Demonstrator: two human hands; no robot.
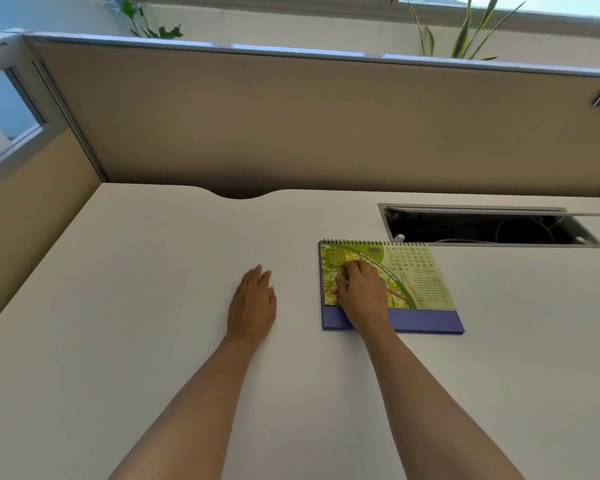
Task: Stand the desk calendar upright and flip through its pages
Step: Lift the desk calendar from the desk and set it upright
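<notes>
A spiral-bound desk calendar [420,278] lies flat on the white desk [153,271], right of centre. Its green March page faces up, the wire binding runs along the far edge, and a purple base shows along the near edge. My right hand [361,289] rests on the left half of the page with the fingers curled down against the paper; I cannot tell whether it grips a page edge. My left hand [253,306] lies flat on the bare desk, palm down, fingers together, a short way left of the calendar and apart from it.
An open cable hatch [492,226] with a raised lid sits in the desk just behind the calendar. A beige partition wall [291,126] closes the desk's far side and left side. Plants [465,32] stand behind the partition by the window.
</notes>
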